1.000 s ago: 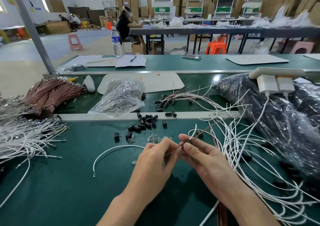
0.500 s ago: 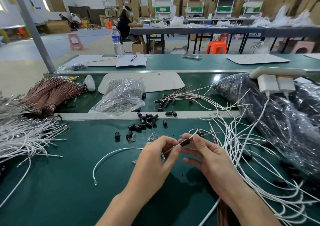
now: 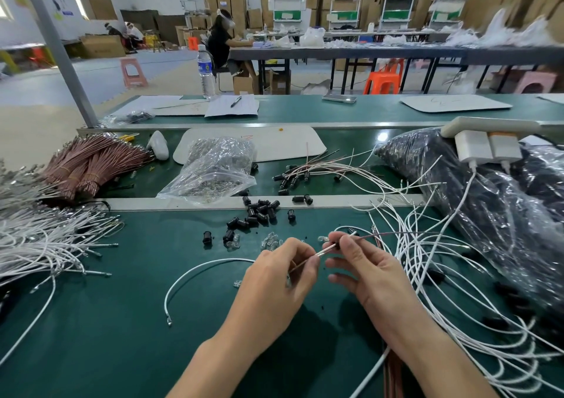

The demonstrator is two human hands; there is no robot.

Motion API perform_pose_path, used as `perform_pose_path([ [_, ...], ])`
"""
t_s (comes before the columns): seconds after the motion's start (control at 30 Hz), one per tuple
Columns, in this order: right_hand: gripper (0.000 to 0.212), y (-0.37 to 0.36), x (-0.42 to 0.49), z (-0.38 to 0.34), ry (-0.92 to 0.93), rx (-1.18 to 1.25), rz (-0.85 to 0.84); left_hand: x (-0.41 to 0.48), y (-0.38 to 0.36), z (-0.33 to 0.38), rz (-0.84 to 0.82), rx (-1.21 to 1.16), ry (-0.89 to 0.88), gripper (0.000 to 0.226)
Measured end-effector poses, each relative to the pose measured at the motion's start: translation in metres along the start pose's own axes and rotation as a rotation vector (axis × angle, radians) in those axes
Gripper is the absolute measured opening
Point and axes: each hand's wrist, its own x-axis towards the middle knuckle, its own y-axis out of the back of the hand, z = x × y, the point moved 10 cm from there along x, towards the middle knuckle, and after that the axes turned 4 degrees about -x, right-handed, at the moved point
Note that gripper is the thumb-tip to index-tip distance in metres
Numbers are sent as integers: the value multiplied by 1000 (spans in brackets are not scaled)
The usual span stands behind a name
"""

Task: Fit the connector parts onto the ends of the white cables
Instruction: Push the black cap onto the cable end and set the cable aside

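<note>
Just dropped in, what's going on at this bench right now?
A person works at a green bench. The left hand pinches a thin cable near its metal tip; the right hand pinches what looks like a small black part on that tip. Loose black connector parts lie just beyond, and one white cable lies on it to the left.

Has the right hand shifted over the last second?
Yes. The right hand slid right, its fingers away from the clear parts on the mat and toward the white cable tangle.
</note>
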Motion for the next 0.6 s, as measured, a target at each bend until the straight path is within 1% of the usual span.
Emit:
perform_pose_path([
  [0.07, 32, 2, 1, 2, -32, 73, 21, 0, 0, 0, -6, -4, -1, 23],
  [0.17, 31, 2, 1, 5, -95, 124, 18, -1, -1, 1, -25, 9, -12, 18],
  [0.27, 25, 9, 1, 6, -120, 147, 66, -2, 0, 4, -31, 41, -34, 15],
  [0.47, 19, 29, 1, -8, -15, 253, 186, -1, 1, 8, -47, 82, -69, 20],
  [0.6, 16, 34, 0, -14, 23, 241, 211, -2, 2, 5, -50, 114, -70, 20],
])
